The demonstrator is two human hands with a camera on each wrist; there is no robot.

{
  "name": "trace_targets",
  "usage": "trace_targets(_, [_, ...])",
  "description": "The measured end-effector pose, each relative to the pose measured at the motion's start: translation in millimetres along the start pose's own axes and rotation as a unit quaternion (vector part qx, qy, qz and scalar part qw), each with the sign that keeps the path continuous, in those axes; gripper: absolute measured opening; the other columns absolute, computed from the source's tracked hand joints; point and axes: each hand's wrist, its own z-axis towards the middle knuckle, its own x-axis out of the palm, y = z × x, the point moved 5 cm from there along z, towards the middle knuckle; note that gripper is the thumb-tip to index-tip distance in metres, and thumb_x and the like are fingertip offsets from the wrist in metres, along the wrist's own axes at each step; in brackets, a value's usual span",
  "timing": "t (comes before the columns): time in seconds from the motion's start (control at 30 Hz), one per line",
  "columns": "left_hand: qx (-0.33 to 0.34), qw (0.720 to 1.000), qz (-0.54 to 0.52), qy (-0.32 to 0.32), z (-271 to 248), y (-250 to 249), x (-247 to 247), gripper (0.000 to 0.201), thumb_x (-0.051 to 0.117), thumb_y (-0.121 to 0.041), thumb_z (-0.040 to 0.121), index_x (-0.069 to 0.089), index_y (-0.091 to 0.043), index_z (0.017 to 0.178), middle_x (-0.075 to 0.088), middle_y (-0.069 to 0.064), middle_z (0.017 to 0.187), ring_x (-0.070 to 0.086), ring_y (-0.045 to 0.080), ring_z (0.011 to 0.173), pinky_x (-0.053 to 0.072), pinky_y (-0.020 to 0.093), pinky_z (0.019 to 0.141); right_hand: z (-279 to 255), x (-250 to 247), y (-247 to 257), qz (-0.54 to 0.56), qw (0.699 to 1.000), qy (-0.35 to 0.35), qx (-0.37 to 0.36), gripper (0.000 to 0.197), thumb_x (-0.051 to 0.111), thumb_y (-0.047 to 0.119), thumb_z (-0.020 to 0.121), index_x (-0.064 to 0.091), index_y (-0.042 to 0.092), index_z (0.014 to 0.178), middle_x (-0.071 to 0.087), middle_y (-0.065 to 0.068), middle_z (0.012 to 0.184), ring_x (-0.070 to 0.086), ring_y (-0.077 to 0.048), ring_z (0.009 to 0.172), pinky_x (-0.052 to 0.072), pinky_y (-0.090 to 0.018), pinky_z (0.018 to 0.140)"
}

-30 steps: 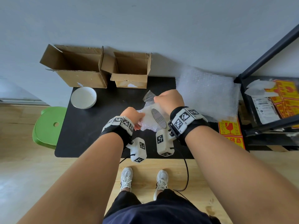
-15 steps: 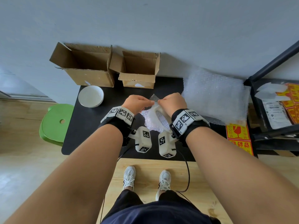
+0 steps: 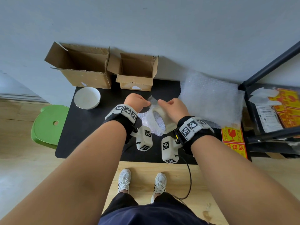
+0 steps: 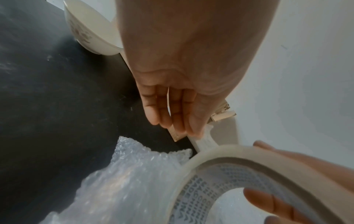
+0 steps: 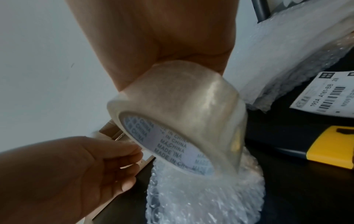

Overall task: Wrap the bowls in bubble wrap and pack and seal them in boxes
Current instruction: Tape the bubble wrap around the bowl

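Bare counter (image 3: 90,127) is left open along the left and front edge. The back is walled off by two open boxes (image 3: 84,69), the right side by a bubble wrap stack (image 3: 211,98), with a bowl (image 3: 87,97) parked back-left.

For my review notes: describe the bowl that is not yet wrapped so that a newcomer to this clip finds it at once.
Start at the black table against the wall and go to its far left corner. There, just in front of the larger open cardboard box, sits the bare white bowl. Unlike the bubble-wrapped bundle under the hands, it is uncovered, upright and untouched.
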Motion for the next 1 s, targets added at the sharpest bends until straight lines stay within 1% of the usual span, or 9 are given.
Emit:
trace_targets(0.13, [-0.004, 0.998, 0.062, -0.013, 6.3, -7.5, -9.8, 0.034, 0.064, -0.034, 0.09, 0.07, -0.003, 0.102, 0.07, 0.013, 0.103, 0.066, 0.026, 0.098, 0.053, 0.038, 0.093, 1.8, 4.0, 4.2, 0.01, 1.0, -0.022, -0.009, 0.031, 0.058, 0.046, 0.09, 0.052, 0.017, 0.1, 0.05, 0.006, 0.083, 0.05, -0.012, 0.079, 0.039, -0.029, 0.073])
trace_targets(0.27, [-0.031, 0.997, 0.067, -0.012, 13.4, -7.2, -14.1, 0.041, 0.063, -0.039, 0.09, 0.068, -0.002, 0.107, 0.07, 0.013, 0.106, 0.067, 0.024, 0.099, 0.054, 0.037, 0.093, 5.5, 6.8, 10.3, -0.005, 0.999, -0.039, -0.009, 0.027, 0.062, 0.042, 0.089, 0.051, 0.017, 0.095, 0.05, 0.005, 0.08, 0.047, -0.009, 0.069, 0.034, -0.025, 0.06])
trace_targets(0.37, [-0.057, 0.998, 0.03, -0.015, 21.6, -0.8, -13.8, 0.038, 0.068, -0.036, 0.088, 0.066, -0.002, 0.106, 0.07, 0.012, 0.103, 0.068, 0.024, 0.095, 0.055, 0.038, 0.089, 7.6, 8.5, 19.4, -0.024, 0.998, -0.049, -0.018, 0.029, 0.062, 0.044, 0.087, 0.05, 0.017, 0.09, 0.049, 0.004, 0.076, 0.048, -0.012, 0.068, 0.034, -0.027, 0.059])
trace_targets(0.47, [-0.069, 0.998, -0.012, 0.001, 25.0, 2.9, -8.2, 0.026, 0.064, -0.029, 0.092, 0.065, -0.004, 0.098, 0.069, 0.009, 0.089, 0.07, 0.024, 0.09, 0.056, 0.038, 0.089, 7.8, 8.5, 20.6, -0.022, 0.998, -0.061, -0.028, 0.034, 0.065, 0.049, 0.083, 0.05, 0.018, 0.084, 0.049, 0.004, 0.073, 0.049, -0.014, 0.067, 0.034, -0.027, 0.057])
trace_targets(0.57, [-0.086, 0.995, -0.042, 0.04, 25.0, 7.5, 0.7, 0.02, 0.059, -0.022, 0.095, 0.06, -0.005, 0.086, 0.06, 0.007, 0.073, 0.063, 0.02, 0.077, 0.054, 0.035, 0.092, 3.8, 8.3, 15.6, -0.005, 0.999, -0.036, -0.022, 0.039, 0.066, 0.054, 0.081, 0.054, 0.018, 0.087, 0.054, 0.004, 0.08, 0.053, -0.012, 0.074, 0.04, -0.028, 0.065])
trace_targets(0.63, [-0.085, 0.995, -0.049, 0.032, 28.8, 10.4, 2.1, 0.024, 0.06, -0.02, 0.095, 0.057, -0.006, 0.076, 0.059, 0.007, 0.069, 0.06, 0.021, 0.069, 0.055, 0.038, 0.091, -0.9, 6.6, 15.8, 0.002, 1.0, -0.01, -0.017, 0.043, 0.067, 0.055, 0.081, 0.055, 0.014, 0.084, 0.055, 0.003, 0.081, 0.054, -0.014, 0.076, 0.042, -0.029, 0.067])
trace_targets(0.8, [-0.065, 0.998, -0.004, 0.011, 36.6, 11.4, -2.0, 0.029, 0.061, -0.027, 0.093, 0.057, -0.009, 0.07, 0.06, 0.005, 0.071, 0.065, 0.026, 0.082, 0.054, 0.041, 0.092, -11.9, 3.8, 11.9, 0.028, 0.998, 0.062, 0.015, 0.044, 0.063, 0.054, 0.084, 0.065, 0.011, 0.093, 0.06, -0.001, 0.09, 0.057, -0.013, 0.082, 0.045, -0.029, 0.075])
trace_targets(0.9, [-0.058, 0.998, 0.007, 0.016, 42.5, 10.4, -4.9, 0.031, 0.06, -0.029, 0.094, 0.055, -0.01, 0.069, 0.06, 0.004, 0.071, 0.066, 0.026, 0.086, 0.053, 0.038, 0.093, -16.9, -0.4, 9.8, 0.072, 0.995, 0.046, 0.042, 0.035, 0.06, 0.046, 0.088, 0.067, 0.013, 0.096, 0.063, -0.01, 0.097, 0.059, -0.014, 0.086, 0.048, -0.033, 0.086])
trace_targets(1.0, [-0.037, 0.998, -0.043, 0.003, 48.8, 10.3, -10.5, 0.025, 0.064, -0.023, 0.09, 0.053, -0.012, 0.07, 0.059, 0.004, 0.074, 0.064, 0.022, 0.076, 0.058, 0.031, 0.077, -18.8, -0.8, 11.5, 0.099, 0.993, 0.028, 0.05, 0.044, 0.062, 0.042, 0.087, 0.066, 0.003, 0.105, 0.065, -0.016, 0.11, 0.062, -0.022, 0.096, 0.047, -0.041, 0.095])
